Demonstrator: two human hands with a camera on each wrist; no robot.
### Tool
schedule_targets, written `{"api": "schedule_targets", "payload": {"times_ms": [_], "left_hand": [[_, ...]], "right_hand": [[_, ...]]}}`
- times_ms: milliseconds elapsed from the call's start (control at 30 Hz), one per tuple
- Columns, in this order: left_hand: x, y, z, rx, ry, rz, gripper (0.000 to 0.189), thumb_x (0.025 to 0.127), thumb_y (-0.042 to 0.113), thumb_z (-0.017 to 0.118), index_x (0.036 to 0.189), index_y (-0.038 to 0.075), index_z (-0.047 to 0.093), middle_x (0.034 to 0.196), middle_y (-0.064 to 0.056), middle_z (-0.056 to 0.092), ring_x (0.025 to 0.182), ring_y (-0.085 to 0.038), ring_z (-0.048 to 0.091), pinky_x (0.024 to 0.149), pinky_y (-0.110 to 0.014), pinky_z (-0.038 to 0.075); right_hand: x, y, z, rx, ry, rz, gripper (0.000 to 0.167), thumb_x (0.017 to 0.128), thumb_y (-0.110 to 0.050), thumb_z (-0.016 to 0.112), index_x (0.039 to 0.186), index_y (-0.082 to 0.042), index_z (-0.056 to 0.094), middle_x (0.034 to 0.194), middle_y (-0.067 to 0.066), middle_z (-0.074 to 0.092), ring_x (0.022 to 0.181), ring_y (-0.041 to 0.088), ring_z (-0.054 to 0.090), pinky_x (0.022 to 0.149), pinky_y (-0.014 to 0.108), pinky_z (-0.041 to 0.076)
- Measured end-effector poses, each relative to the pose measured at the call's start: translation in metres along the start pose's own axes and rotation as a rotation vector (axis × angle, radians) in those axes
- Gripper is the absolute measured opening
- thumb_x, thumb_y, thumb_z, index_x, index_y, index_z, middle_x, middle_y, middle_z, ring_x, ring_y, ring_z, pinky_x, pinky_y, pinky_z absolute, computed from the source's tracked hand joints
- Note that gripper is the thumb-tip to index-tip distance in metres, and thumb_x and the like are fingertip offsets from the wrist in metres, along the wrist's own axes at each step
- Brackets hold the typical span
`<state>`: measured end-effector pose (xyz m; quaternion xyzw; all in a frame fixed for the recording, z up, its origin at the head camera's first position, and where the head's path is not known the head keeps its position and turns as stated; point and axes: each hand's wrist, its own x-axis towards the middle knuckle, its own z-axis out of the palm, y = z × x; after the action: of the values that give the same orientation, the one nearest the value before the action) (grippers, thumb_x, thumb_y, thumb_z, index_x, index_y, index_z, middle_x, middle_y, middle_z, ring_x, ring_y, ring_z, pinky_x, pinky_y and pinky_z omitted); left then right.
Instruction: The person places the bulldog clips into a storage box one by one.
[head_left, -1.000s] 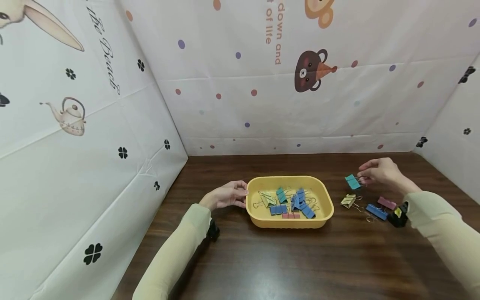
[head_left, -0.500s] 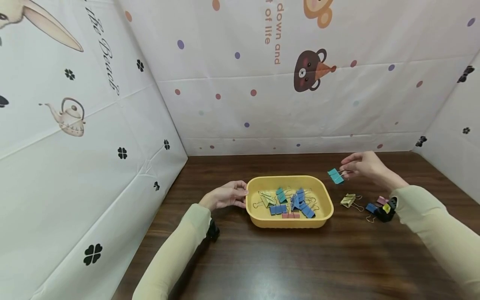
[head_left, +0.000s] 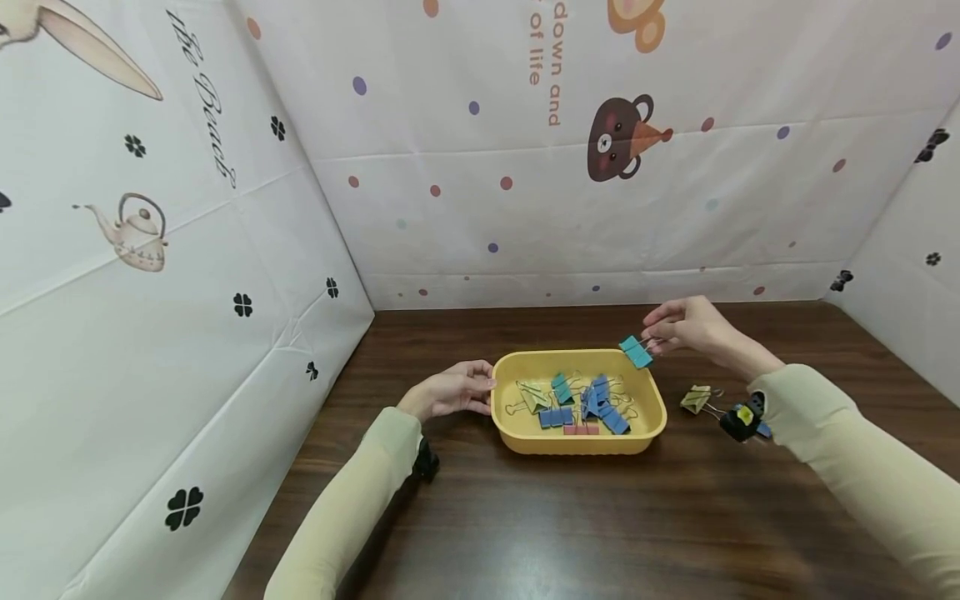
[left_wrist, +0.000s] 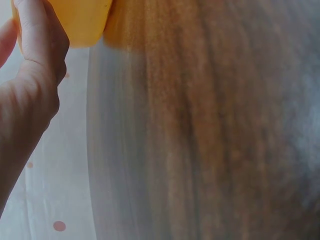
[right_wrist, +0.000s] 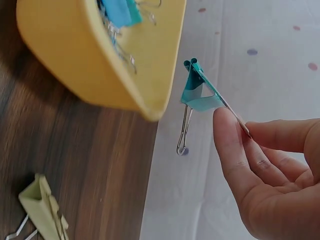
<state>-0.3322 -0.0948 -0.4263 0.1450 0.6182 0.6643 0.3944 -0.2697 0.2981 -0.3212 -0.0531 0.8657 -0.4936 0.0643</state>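
Note:
A yellow plastic tray point(head_left: 525, 444) stands on the table with several blue, green, pink and pale yellow binder clips inside. My left hand point(head_left: 453, 389) holds the tray's left end, thumb at the rim; in the left wrist view that hand point(left_wrist: 37, 65) shows only in part. At the tray's far right corner my right hand point(head_left: 693, 325) pinches a teal binder clip point(head_left: 636, 352) by one wire handle. In the right wrist view the teal clip point(right_wrist: 202, 95) hangs from thumb and fingers, its other handle loose.
A pale yellow binder clip point(head_left: 697, 398) lies on the dark wooden table point(head_left: 525, 525) right of the tray. Behind it, a blue clip point(head_left: 763, 429) is mostly hidden by the right wrist's black camera point(head_left: 742, 419). White printed sheets point(head_left: 450, 225) line the back and sides.
My right hand has carried the teal binder clip leftward from above the loose clips to the tray's right corner. The left hand has stayed at the tray.

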Motion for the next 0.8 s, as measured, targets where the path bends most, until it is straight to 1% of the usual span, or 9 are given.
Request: {"api": "schedule_targets", "payload": {"times_ms": [133,233,400,533,600,667,733,800], "left_hand": [[0.0,0.0,0.0,-0.003,0.001,0.0,0.011,0.099,0.003,0.049,0.109,0.006,0.044,0.088,-0.007,0.058,0.074,-0.017,0.062,0.07,-0.031,0.059],[0.001,0.0,-0.001,0.0,0.004,-0.002,0.011,0.099,0.003,0.049,0.108,0.007,0.044,0.087,-0.006,0.058,0.074,-0.017,0.062,0.07,-0.031,0.059],[0.001,-0.001,-0.001,0.009,0.008,0.004,0.011,0.099,0.004,0.049,0.109,0.006,0.044,0.088,-0.007,0.059,0.074,-0.017,0.062,0.07,-0.031,0.059],[0.002,-0.003,-0.001,0.015,0.003,0.012,0.012,0.099,0.004,0.05,0.109,0.006,0.044,0.089,-0.007,0.059,0.074,-0.017,0.063,0.071,-0.031,0.059],[0.002,-0.003,-0.002,0.017,0.003,0.013,0.011,0.099,0.005,0.05,0.109,0.007,0.045,0.089,-0.006,0.059,0.075,-0.017,0.063,0.071,-0.031,0.059],[0.002,-0.004,-0.002,0.025,0.006,0.014,0.01,0.099,0.005,0.05,0.108,0.008,0.046,0.088,-0.006,0.059,0.075,-0.016,0.062,0.071,-0.031,0.059],[0.002,-0.005,-0.003,0.028,0.009,0.016,0.009,0.099,0.006,0.05,0.107,0.009,0.046,0.087,-0.005,0.059,0.075,-0.016,0.062,0.071,-0.031,0.059],[0.003,-0.006,-0.003,0.026,0.012,0.017,0.008,0.099,0.006,0.05,0.107,0.009,0.047,0.086,-0.004,0.06,0.075,-0.016,0.062,0.071,-0.03,0.059]], "right_hand": [[0.001,-0.006,0.01,-0.005,-0.016,-0.007,0.027,0.097,-0.001,0.051,0.119,0.015,0.05,0.102,0.025,0.069,0.079,0.023,0.072,0.071,0.032,0.061],[0.003,-0.008,0.017,-0.004,-0.031,-0.022,0.026,0.097,0.0,0.052,0.117,0.015,0.051,0.101,0.026,0.069,0.08,0.024,0.072,0.072,0.035,0.061],[0.009,-0.009,0.029,0.007,-0.05,-0.031,0.024,0.096,0.001,0.052,0.115,0.015,0.053,0.099,0.025,0.069,0.08,0.025,0.072,0.078,0.043,0.06],[0.012,-0.008,0.036,-0.011,-0.059,-0.034,0.023,0.096,0.0,0.053,0.114,0.014,0.055,0.098,0.024,0.07,0.079,0.024,0.071,0.077,0.044,0.06],[0.014,-0.007,0.039,-0.021,-0.068,-0.044,0.023,0.095,0.0,0.054,0.113,0.014,0.056,0.099,0.024,0.07,0.08,0.024,0.071,0.077,0.045,0.059],[0.016,-0.006,0.042,-0.02,-0.086,-0.057,0.024,0.095,0.0,0.055,0.114,0.014,0.055,0.101,0.027,0.069,0.082,0.027,0.071,0.078,0.047,0.059],[0.017,-0.004,0.044,-0.042,-0.1,-0.072,0.024,0.094,0.0,0.056,0.113,0.014,0.056,0.103,0.029,0.068,0.084,0.03,0.071,0.078,0.047,0.059],[0.017,-0.001,0.045,-0.109,-0.094,-0.091,0.023,0.093,0.0,0.058,0.113,0.012,0.058,0.103,0.029,0.067,0.086,0.032,0.07,0.077,0.045,0.06]]}}
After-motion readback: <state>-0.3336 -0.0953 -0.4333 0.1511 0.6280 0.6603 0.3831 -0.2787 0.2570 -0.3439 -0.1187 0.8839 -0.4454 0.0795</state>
